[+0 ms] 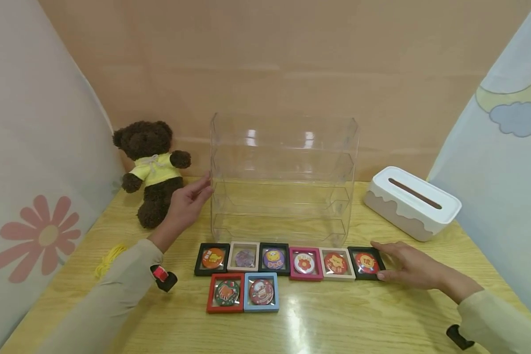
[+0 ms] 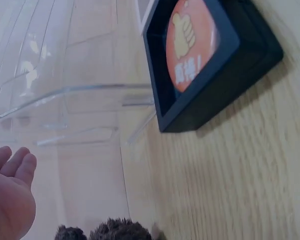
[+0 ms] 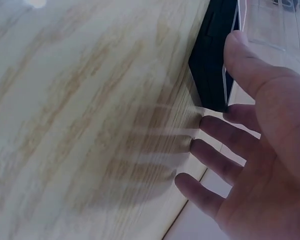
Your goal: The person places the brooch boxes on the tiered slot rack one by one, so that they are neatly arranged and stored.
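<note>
A clear plastic tiered rack [image 1: 283, 214] stands upright at the middle of the table. My left hand [image 1: 189, 199] is at its left side, fingers extended against or right beside the edge; in the left wrist view that hand [image 2: 10, 195] shows only partly. In front of the rack lies a row of small square frames with round badges. At the row's right end, my right hand [image 1: 407, 265] touches a black frame [image 1: 366, 263] holding a red badge. Thumb and forefinger lie at the black frame's [image 3: 212, 60] right corners; the other fingers are spread over the table.
Below the row lie a red frame [image 1: 225, 293] and a light blue frame [image 1: 261, 292]. A brown teddy bear [image 1: 157, 169] sits back left, with yellow cord [image 1: 109, 259] nearer. The white tissue box [image 1: 411, 201] stands back right. Cloth panels border the table.
</note>
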A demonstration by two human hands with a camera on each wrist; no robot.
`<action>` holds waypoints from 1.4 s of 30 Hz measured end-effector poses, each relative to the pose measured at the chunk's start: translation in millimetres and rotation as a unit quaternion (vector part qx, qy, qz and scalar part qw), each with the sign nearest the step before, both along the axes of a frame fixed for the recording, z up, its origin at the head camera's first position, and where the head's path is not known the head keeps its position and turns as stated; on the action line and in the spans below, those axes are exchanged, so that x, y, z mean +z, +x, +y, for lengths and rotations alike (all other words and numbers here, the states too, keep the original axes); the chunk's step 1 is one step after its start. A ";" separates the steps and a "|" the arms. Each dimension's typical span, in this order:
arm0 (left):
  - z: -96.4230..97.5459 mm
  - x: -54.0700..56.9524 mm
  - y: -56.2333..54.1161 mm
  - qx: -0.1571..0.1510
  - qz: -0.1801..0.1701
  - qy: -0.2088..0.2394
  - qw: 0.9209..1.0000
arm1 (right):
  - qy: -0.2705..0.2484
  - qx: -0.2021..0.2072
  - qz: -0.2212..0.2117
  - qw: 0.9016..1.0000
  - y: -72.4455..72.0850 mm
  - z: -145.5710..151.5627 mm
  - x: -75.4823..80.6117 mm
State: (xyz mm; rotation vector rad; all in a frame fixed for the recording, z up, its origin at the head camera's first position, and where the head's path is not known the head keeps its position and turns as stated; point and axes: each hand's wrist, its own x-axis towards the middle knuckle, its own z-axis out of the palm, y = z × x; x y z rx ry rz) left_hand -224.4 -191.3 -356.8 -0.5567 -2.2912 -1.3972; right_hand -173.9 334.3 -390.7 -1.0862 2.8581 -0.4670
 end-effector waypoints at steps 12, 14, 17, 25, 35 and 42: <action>17.0 13.2 13.5 0.001 0.020 0.062 0.998 | -0.078 -0.072 0.003 0.994 -2.5 1.2 -7.5; 17.1 12.0 12.8 -0.002 0.028 0.069 0.997 | -0.115 -0.066 0.028 0.991 -2.4 2.1 -8.6; 17.1 10.5 11.8 -0.004 0.036 0.079 0.996 | -0.174 -0.049 0.063 0.982 -3.7 3.9 -9.5; 16.2 7.2 11.6 -0.008 0.052 0.103 0.993 | -0.260 -0.062 0.015 0.963 -9.8 8.5 -8.8; 17.6 4.9 12.7 0.011 0.061 0.103 0.993 | -0.316 -0.125 -0.066 0.938 -11.4 15.5 14.0; 21.3 5.2 12.1 0.025 0.075 0.107 0.991 | -0.460 -0.088 -0.110 0.876 -20.8 21.1 43.0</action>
